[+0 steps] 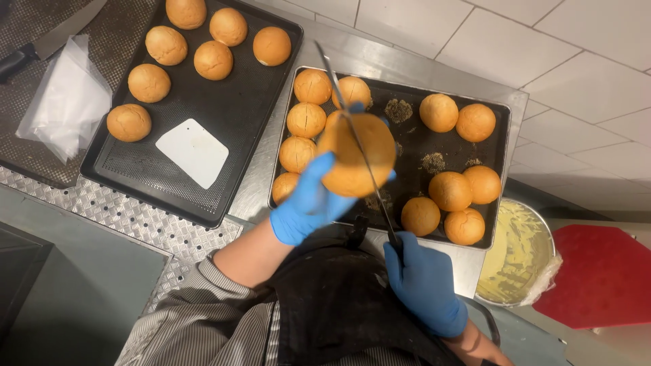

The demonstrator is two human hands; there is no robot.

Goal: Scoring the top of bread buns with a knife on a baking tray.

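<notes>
Left hand (308,203), blue-gloved, fingers curled around a round bun (357,154), held up above the near tray (505,112) of buns. Right hand (424,281) fist-closed on the handle of a long knife (356,139), blade lying across the bun. Second tray (230,118) to the left holds more buns and a white scraper (195,152).

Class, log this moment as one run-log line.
left hand: holds round golden bun | right hand: long steel knife cutting it | below: black baking tray
</notes>
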